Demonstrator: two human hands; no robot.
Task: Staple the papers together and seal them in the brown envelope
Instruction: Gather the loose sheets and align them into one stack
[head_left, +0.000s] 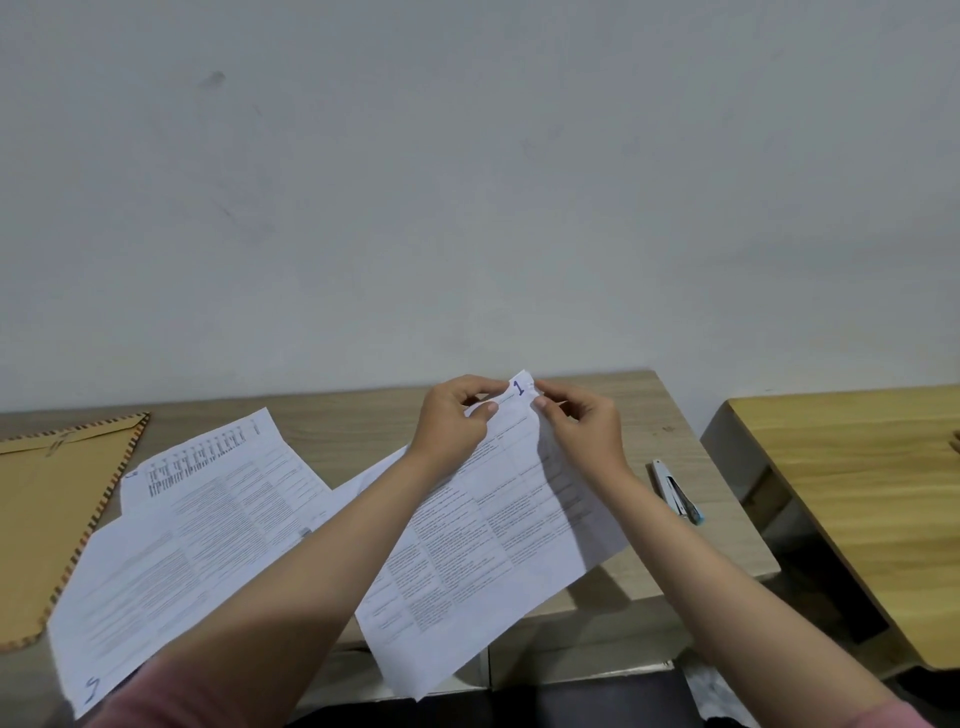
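Step in hand: judged from the pictures, squaring up the corner of the sheets before stapling; no staple can be made out.
Left hand: fingers closed in a pinch on the top corner of the held papers, thumb on the near face.
Right hand: also pinched on that same corner, just beside the left hand, fingertips almost meeting over a handwritten "1".
Held papers: raised off the tabletop at the far end, sloping down toward the person; the lower edge hangs past the front edge. How many sheets are in the pinch cannot be told.
Other papers: lying flat on the tabletop to the left, overlapping each other, one marked "5" at its near corner.
Brown envelope: flat at the far left, partly under the loose sheets, flap end toward the wall.
Stapler: on the tabletop to the right of the right hand, near but apart, untouched.
Progress: early; stapling and sealing both appear not yet done.
Next move calls for: one hand keeping the corner pinched and aligned while the other frees itself to reach the stapler; likely the loose sheets on the left need gathering in first.
Risk: sheets slipping out of line once one pinch lets go.
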